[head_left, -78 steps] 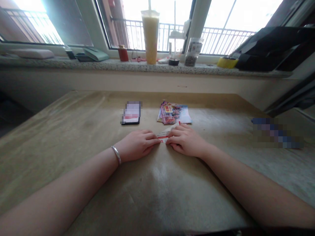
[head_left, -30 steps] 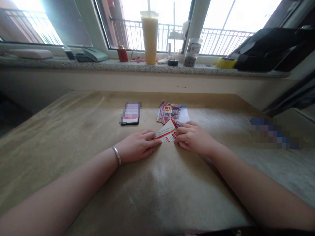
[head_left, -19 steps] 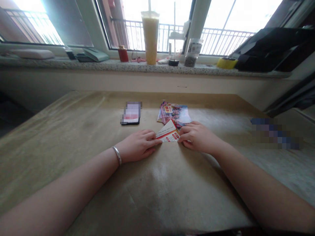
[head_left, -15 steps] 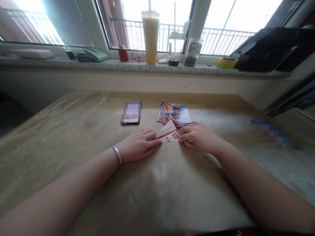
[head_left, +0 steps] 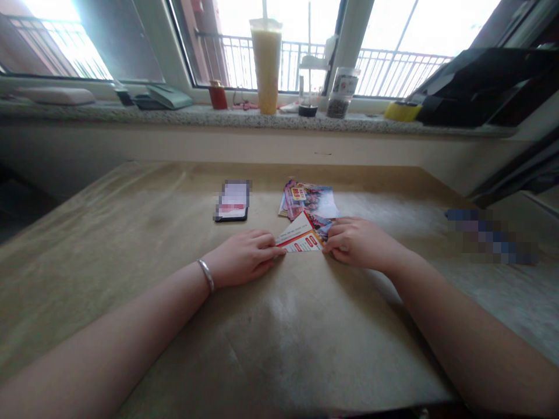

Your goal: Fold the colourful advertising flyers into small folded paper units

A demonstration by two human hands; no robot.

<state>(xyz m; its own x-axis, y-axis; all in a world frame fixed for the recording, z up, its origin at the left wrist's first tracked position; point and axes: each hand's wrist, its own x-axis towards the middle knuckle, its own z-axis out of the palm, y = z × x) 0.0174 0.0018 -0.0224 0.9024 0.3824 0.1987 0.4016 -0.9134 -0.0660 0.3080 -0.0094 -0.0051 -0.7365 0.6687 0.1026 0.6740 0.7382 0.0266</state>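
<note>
A folded paper leaflet (head_left: pixel 300 238), white with red print, lies on the tan table (head_left: pixel 131 233) between my hands. My left hand (head_left: pixel 242 256), with a silver bracelet on the wrist, has curled fingers pressing down on the leaflet's left corner. My right hand (head_left: pixel 360 243) pinches the leaflet's right end against the table. Just behind them lies a small stack of colourful leaflets (head_left: pixel 308 199).
A phone (head_left: pixel 233 202) lies left of the stack. A blurred object (head_left: pixel 491 237) rests at the table's right. The stone windowsill (head_left: pixel 174 115) carries a tall cup of yellow drink (head_left: pixel 265 64), a red jar (head_left: pixel 217 94), a glass jar (head_left: pixel 341 93) and a dark bag (head_left: pixel 480 84).
My right hand has slid to the right along the leaflet, uncovering more of its folded length. My left hand has stayed in place.
</note>
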